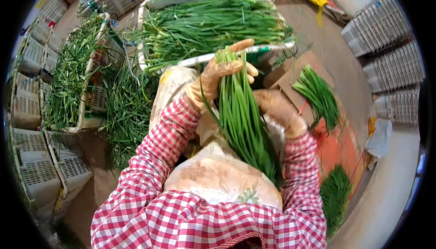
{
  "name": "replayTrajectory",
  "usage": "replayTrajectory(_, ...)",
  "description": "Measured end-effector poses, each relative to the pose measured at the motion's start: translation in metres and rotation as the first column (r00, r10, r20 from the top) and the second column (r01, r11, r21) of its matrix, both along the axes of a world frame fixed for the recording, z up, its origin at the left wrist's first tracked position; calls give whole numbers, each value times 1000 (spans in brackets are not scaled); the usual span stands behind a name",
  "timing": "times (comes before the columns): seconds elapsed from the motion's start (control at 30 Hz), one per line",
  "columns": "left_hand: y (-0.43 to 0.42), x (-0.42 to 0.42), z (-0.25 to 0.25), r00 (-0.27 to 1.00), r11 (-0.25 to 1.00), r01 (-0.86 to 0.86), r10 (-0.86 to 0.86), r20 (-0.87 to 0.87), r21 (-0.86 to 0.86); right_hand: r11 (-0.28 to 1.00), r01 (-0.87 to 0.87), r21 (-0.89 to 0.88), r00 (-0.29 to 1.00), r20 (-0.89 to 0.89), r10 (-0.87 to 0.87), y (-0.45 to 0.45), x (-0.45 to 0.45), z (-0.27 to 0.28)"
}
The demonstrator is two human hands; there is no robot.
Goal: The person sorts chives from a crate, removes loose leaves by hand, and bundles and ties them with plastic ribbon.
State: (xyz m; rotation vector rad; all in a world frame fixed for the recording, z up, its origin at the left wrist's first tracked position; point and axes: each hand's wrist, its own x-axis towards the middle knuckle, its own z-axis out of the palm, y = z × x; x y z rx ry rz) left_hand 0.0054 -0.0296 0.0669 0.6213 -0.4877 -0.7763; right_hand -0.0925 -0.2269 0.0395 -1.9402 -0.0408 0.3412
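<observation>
My left hand (pixel 222 72), in a yellowish glove, is closed around the pale stem end of a bunch of garlic chives (pixel 245 117). The bunch slants down to the right over my lap, its green tips near my right sleeve. My right hand (pixel 279 110), gloved too, is at the right side of the bunch, its fingers pointing towards the stems. Its fingertips are partly hidden, so I cannot tell whether they grip. A second bunch of chives (pixel 318 97) lies to the right on a piece of cardboard (pixel 284 78).
Ahead stands a white crate (pixel 200 59) heaped with chives. Another crate (pixel 86 85) at left holds loose trimmings, and more leaves (pixel 129 112) lie beside it. Stacked crates (pixel 379 24) line the right wall. More chives (pixel 336 194) lie on an orange surface (pixel 338 146) at lower right.
</observation>
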Motion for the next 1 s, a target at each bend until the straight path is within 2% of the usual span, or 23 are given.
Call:
replayTrajectory(0.07, -4, -2, 2, 1000, 997, -7, 7, 4, 80, 945, 211, 249, 974, -139, -181, -2, 5, 42)
replayTrajectory(0.1, -5, -1, 2, 998, 992, -24, 16, 63, 127, 931, 272, 245, 962, -35, -272, 3, 5, 60)
replayTrajectory(0.17, -6, -4, 0, 997, 979, -60, 50, 58, 194, 922, 364, 128, 900, 207, -384, 16, 3, 69)
replayTrajectory(0.27, -10, -1, -11, 992, 960, -106, 120, -39, 258, 952, 305, 32, 772, 577, -267, 56, -17, 78)
replayTrajectory(0.3, -14, 3, -18, 983, 946, -140, 167, -71, 293, 892, 323, -317, 746, 665, -34, 63, -23, 79)
replayTrajectory(0.33, -16, 2, -14, 970, 933, -170, 215, -113, 318, 750, 261, -607, 775, 596, 213, 75, -26, 83)
replayTrajectory(0.37, -19, 7, -15, 949, 913, -226, 285, -135, 339, 512, 252, -821, 811, 468, 351, 89, -30, 75)
replayTrajectory(0.43, -15, 23, -20, 920, 926, -290, 339, -196, 241, 391, 306, -868, 802, 457, 385, 103, -33, 56)
replayTrajectory(0.47, -10, 27, 0, 911, 923, -297, 351, -218, 247, 389, 319, -864, 798, 466, 382, 102, -31, 43)
replayTrajectory(0.5, -1, 26, 18, 901, 890, -293, 380, -211, 350, 346, 412, -843, 743, 530, 409, 102, -29, 30)
replayTrajectory(0.53, 7, 33, 31, 905, 867, -361, 415, -96, 344, 307, 502, -808, 678, 588, 440, 103, -26, 18)
replayTrajectory(0.57, 16, 43, 42, 894, 841, -429, 447, 23, 328, 312, 513, -799, 665, 600, 444, 101, -26, 11)
replayTrajectory(0.63, 40, 66, 69, 838, 839, -528, 491, 239, 128, 547, 382, -745, 639, 641, 426, 86, -36, -2)
replayTrajectory(0.67, 64, 82, 87, 739, 807, -586, 497, 456, 70, 500, 282, -819, 777, 501, 382, 78, -43, -17)
replayTrajectory(0.7, 80, 79, 121, 737, 827, -553, 429, 523, 103, 459, 165, -873, 884, 338, 324, 64, -49, -37)
replayTrajectory(0.73, 95, 75, 156, 727, 842, -523, 358, 586, 135, 551, 72, -831, 947, 230, 223, 42, -52, -76)
replayTrajectory(0.77, 96, 72, 173, 785, 867, -457, 289, 548, 198, 644, -8, -765, 986, 100, 130, 18, -54, -104)
replayTrajectory(0.8, 96, 69, 190, 835, 884, -389, 219, 505, 260, 713, -96, -695, 993, -118, 18, 0, -51, -97)
replayTrajectory(0.83, 82, 93, 184, 736, 834, -523, 340, 585, 174, 786, -172, -594, 932, -356, -65, -13, -54, -91)
replayTrajectory(0.9, 65, 124, 190, 409, 640, -764, 578, 707, -81, 811, 27, -584, 894, -348, -281, -36, -64, -98)
replayTrajectory(0.93, 57, 112, 202, 431, 706, -693, 567, 702, -145, 573, -180, -799, 890, -381, -252, -23, -54, -60)
replayTrajectory(0.97, 59, 108, 204, 445, 734, -658, 560, 699, -169, 574, -165, -802, 886, -377, -272, -33, -47, -56)
replayTrajectory(1.0, 61, 104, 206, 460, 760, -621, 551, 696, -191, 638, -6, -770, 912, -265, -312, -44, -48, -42)
